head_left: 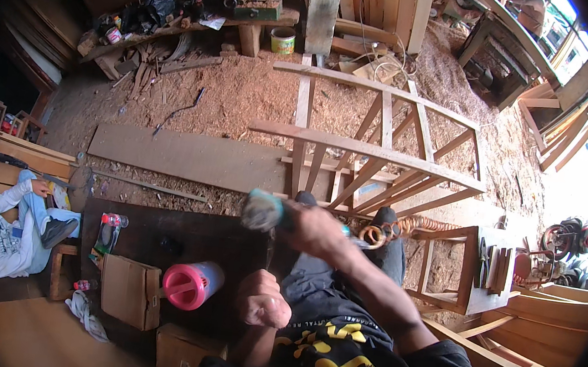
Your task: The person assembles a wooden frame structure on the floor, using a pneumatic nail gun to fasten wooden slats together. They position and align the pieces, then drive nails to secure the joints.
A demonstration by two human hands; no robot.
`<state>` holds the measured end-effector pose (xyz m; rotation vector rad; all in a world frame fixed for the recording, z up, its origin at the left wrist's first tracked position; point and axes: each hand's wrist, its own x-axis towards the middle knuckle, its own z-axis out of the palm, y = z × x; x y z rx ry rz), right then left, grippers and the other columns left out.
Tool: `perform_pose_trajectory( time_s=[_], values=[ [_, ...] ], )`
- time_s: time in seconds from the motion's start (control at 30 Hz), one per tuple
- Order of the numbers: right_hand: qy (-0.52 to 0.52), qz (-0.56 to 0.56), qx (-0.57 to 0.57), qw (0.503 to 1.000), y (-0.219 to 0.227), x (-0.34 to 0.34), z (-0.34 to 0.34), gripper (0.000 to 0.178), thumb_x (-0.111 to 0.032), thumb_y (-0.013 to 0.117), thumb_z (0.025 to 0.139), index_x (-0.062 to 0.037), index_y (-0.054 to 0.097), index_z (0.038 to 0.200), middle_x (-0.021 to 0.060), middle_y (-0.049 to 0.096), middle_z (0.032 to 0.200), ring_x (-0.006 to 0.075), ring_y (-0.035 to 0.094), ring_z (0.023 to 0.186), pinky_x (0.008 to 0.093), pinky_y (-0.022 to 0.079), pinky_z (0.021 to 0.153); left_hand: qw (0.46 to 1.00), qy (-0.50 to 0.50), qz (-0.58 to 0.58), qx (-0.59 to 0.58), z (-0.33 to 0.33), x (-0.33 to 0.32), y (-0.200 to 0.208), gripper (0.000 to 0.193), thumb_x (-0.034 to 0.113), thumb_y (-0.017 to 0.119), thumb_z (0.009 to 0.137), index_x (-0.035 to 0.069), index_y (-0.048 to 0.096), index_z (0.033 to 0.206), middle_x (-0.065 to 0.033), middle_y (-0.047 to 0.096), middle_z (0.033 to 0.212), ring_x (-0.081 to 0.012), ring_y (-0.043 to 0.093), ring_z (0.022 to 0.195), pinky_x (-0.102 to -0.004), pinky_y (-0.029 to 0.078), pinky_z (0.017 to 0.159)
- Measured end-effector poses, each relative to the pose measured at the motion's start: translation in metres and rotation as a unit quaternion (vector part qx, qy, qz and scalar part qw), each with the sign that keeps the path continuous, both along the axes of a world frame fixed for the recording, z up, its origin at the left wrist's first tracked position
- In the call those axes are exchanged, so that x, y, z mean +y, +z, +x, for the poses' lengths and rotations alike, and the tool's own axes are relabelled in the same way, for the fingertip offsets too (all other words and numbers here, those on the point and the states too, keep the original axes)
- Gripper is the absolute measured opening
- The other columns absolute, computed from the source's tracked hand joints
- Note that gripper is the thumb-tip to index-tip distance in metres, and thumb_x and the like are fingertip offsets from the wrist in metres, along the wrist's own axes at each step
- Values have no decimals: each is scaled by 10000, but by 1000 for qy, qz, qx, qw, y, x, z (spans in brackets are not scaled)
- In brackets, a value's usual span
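Observation:
My right hand (314, 233) is wrapped round a teal air tool with a blurred, rounded grey end (262, 211). An orange coiled air hose (382, 230) runs from behind that hand off to the right. Close to my body, my left hand (264, 300) is closed in a fist, and whatever it may hold is hidden. Left of the fist, a pink-lidded jug (191, 284) lies or leans on the dark tabletop (160, 227). Beyond my hands stands a slatted wooden frame (376, 149) of bare rails and legs.
A cardboard box (131, 292) stands left of the jug. At far left sits another person (10, 225). Sawdust covers the floor (239, 95), where a long board (182, 161) lies. A small wooden stand (471, 270) is on my right, and a cluttered bench (181, 32) at the back.

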<state>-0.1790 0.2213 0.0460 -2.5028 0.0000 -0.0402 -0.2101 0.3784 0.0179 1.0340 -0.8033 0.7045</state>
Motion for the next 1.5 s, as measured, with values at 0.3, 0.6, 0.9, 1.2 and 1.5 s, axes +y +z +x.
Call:
perform_pose_trajectory(
  time_s=[0.3, 0.6, 0.9, 1.2, 1.5],
  values=[
    [-266, -7, 22, 964, 191, -163, 14, 311, -262, 787, 793, -23, 680, 960, 46, 636, 652, 106, 578, 501, 293, 453, 456, 887, 138, 318, 304, 27, -48, -118, 174, 106, 597, 929, 25, 563, 778, -146, 551, 675, -339, 565, 584, -376, 455, 547],
    [-169, 40, 116, 978, 207, -217, 211, 183, -172, 721, 766, 5, 671, 770, 39, 529, 520, 117, 498, 383, 282, 390, 344, 943, 172, 256, 127, 229, -142, -2, 143, 159, 602, 935, 35, 643, 993, -109, 681, 936, -255, 638, 834, -370, 468, 806],
    [-175, 43, 155, 971, 164, -226, 260, 179, -159, 708, 767, 3, 638, 736, 51, 516, 540, 136, 476, 373, 298, 381, 343, 805, 79, 575, 125, 273, -187, -2, 360, 120, 606, 883, -46, 606, 1203, -215, 564, 1319, -338, 658, 1050, -391, 563, 876],
    [-168, 33, 176, 969, 147, -222, 265, 179, -160, 704, 759, -1, 629, 723, 50, 534, 559, 128, 488, 384, 296, 383, 348, 754, 49, 639, 143, 276, -185, 3, 408, 202, 551, 931, 39, 550, 1305, -87, 470, 1463, -296, 700, 957, -562, 439, 990],
    [-161, 31, 175, 971, 143, -223, 267, 193, -171, 704, 758, -12, 618, 693, 44, 544, 552, 130, 507, 399, 292, 385, 350, 758, 80, 633, 134, 274, -186, 3, 383, 186, 609, 896, 45, 571, 1250, -105, 628, 1270, -302, 698, 953, -428, 553, 873]
  ],
)
